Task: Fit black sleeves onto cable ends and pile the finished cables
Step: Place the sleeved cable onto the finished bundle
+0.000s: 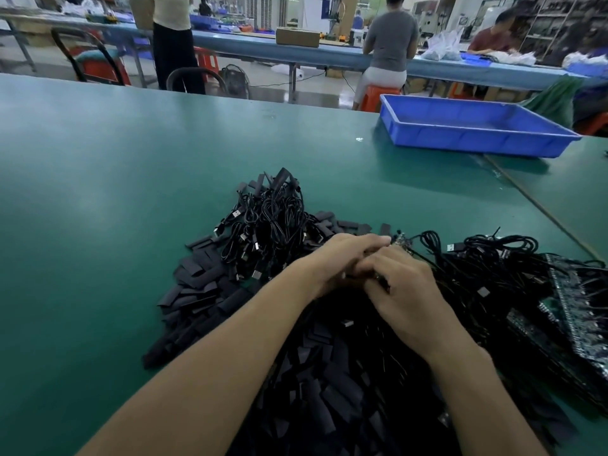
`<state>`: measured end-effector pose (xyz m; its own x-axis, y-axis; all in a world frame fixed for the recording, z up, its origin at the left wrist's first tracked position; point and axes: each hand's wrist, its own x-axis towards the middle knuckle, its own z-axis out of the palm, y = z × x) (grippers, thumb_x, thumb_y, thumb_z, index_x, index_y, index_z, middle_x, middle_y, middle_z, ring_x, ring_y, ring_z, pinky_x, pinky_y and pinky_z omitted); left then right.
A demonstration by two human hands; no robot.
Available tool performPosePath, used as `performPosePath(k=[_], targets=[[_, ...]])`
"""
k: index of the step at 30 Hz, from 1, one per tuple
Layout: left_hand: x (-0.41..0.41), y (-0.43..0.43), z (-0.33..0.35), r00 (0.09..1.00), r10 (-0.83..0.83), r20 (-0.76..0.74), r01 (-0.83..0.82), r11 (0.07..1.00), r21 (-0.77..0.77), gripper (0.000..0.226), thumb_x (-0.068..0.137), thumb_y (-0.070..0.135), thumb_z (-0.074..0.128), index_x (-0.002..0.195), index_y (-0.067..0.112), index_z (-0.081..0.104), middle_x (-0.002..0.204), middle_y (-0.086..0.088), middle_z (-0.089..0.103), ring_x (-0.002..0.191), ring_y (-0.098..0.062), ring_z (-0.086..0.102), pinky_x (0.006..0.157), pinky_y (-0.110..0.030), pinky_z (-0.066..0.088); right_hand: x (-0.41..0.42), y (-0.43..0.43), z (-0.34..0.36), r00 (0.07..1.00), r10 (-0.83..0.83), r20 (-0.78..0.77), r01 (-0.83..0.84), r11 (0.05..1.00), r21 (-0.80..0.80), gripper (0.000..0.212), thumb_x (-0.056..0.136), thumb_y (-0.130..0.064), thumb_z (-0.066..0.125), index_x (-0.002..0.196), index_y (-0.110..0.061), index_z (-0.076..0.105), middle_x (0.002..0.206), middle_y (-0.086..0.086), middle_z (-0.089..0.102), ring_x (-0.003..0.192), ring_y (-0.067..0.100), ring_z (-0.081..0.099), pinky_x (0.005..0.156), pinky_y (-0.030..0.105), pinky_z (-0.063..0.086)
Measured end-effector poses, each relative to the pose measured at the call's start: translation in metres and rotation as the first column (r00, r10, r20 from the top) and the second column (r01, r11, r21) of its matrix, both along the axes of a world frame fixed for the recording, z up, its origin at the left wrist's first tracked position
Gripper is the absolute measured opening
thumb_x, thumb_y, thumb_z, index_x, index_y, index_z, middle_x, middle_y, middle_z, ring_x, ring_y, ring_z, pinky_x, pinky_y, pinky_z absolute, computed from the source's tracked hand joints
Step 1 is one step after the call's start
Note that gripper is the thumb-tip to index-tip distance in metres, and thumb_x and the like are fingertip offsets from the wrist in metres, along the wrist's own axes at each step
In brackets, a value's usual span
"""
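Head view, sleeve fitting in progress. At lower centre the left hand and right hand meet over the work. The fingers of both are curled tight round one cable end, whose pale tip just shows beyond the left fingertips. Motion blur and the knuckles hide whether a sleeve is already on it. Above the hands, at centre frame, lies the pile of finished cables: thin, glossy black cords in loose coils with small metal plugs, and flat matte tabs projecting at the far edge, judged to be fitted sleeves. To the left of the hands and under the forearms spreads a broad heap of loose sleeves, short flattened tubes of dull black with square-cut ends, lying at all angles. At the right edge sits a tangle of unsleeved cables joined to narrow circuit boards, dark green and studded with small components. By this evidence the task is partly done: one modest finished pile, against a larger stock of bare cables and many unused sleeves. The green surface is smooth and faintly sheened. A shallow blue tray of rigid plastic stands at upper right, well apart from the piles.
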<state>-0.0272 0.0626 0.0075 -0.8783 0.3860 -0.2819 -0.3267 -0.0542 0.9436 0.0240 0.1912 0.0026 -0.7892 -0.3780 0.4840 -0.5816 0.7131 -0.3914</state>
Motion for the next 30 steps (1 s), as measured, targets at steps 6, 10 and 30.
performPosePath(k=[6, 10, 30], targets=[[-0.006, 0.002, 0.020, 0.995, 0.039, -0.094, -0.051, 0.990, -0.130, 0.038, 0.096, 0.005, 0.053, 0.059, 0.011, 0.051, 0.052, -0.001, 0.045, 0.047, -0.013, 0.043, 0.044, -0.023, 0.034, -0.003, 0.001, 0.006, 0.994, 0.089, -0.064, -0.093, 0.993, -0.067, 0.023, 0.077, 0.005, 0.074, 0.090, -0.014, 0.073, 0.093, -0.006, 0.066, 0.095, 0.012, 0.059, 0.088, 0.027, 0.047], [-0.005, 0.005, 0.022, 0.990, 0.032, -0.137, -0.043, 0.996, -0.077, 0.045, 0.095, 0.006, 0.051, 0.051, 0.017, 0.051, 0.051, 0.000, 0.043, 0.044, -0.012, 0.036, 0.042, -0.020, 0.027, 0.000, 0.004, 0.011, 0.978, -0.107, -0.176, 0.055, 0.960, -0.276, 0.018, 0.078, -0.004, 0.080, 0.092, -0.011, 0.073, 0.097, -0.003, 0.053, 0.091, 0.006, 0.054, 0.086, 0.016, 0.046], [-0.001, -0.012, -0.023, 0.838, 0.261, -0.479, -0.398, 0.893, -0.210, 0.011, 0.099, 0.016, 0.062, 0.090, 0.015, 0.069, 0.078, 0.007, 0.063, 0.073, -0.008, 0.053, 0.074, -0.023, 0.046, -0.035, 0.045, 0.023, 0.770, -0.249, 0.587, 0.439, 0.875, -0.205, 0.038, 0.085, -0.047, 0.073, 0.091, -0.014, 0.056, 0.078, 0.004, 0.063, 0.072, 0.023, 0.060, 0.064, 0.036, 0.044]])
